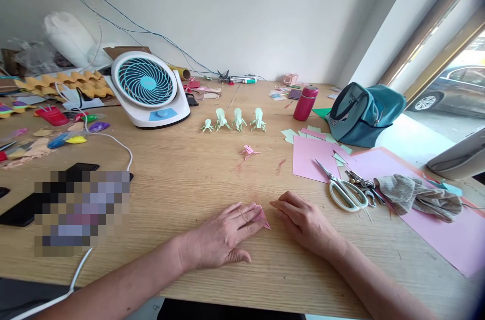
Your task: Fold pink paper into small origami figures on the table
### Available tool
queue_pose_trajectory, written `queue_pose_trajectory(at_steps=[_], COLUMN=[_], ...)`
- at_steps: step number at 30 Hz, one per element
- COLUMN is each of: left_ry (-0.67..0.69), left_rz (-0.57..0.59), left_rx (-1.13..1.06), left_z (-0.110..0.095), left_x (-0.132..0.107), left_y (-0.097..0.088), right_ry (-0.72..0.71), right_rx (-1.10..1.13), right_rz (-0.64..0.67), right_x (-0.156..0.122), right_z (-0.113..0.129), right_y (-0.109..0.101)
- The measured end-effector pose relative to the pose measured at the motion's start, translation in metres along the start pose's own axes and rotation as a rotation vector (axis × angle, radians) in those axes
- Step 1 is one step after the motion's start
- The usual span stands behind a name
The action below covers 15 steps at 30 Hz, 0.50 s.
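My left hand [229, 231] lies flat on the table with its fingers stretched out, pressing on a small folded piece of pink paper [262, 216]. A pointed corner of that paper sticks out past my fingers; the rest is under them. Just to its right rests my right hand [305, 221], fingers curled together and apart from the paper, with nothing visible in them. Ahead of both hands stands a small pink origami figure with thin legs [248, 152]. Behind it is a row of several pale green origami figures [238, 119], the leftmost smaller.
Scissors [346, 194], keys [366, 186], pink paper sheets [308, 156] and a grey cloth [417, 196] lie to the right. Farther back are a red bottle [305, 103] and a teal bag [366, 113]. A fan [149, 90] and white cable [113, 141] occupy the left.
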State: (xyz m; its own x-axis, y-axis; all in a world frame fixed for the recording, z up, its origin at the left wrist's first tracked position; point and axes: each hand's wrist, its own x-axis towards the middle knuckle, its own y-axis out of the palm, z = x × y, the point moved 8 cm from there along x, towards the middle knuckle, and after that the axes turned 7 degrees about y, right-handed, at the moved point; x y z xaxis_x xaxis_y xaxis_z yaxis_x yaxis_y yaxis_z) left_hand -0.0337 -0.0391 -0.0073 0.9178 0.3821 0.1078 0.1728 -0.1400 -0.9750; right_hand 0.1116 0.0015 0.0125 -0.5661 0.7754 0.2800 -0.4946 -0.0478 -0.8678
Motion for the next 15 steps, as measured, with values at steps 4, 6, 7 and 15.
queue_pose_trajectory(at_steps=[4, 6, 7, 15], left_ry=[-0.031, -0.040, -0.038, -0.062], left_rz=[-0.019, -0.024, -0.023, -0.178], left_rx=[-0.016, -0.014, 0.000, 0.450], left_z=[-0.006, -0.015, -0.021, -0.079], left_x=[-0.006, -0.012, -0.015, -0.043], left_y=[-0.001, -0.004, -0.006, 0.013], right_ry=[-0.005, 0.001, 0.004, -0.007], right_rx=[0.024, 0.032, 0.035, 0.026], right_rz=[0.015, 0.016, 0.016, 0.032], right_x=[0.002, 0.002, 0.003, 0.005], right_z=[0.000, 0.000, 0.000, 0.002], right_y=[0.004, 0.004, 0.005, 0.006])
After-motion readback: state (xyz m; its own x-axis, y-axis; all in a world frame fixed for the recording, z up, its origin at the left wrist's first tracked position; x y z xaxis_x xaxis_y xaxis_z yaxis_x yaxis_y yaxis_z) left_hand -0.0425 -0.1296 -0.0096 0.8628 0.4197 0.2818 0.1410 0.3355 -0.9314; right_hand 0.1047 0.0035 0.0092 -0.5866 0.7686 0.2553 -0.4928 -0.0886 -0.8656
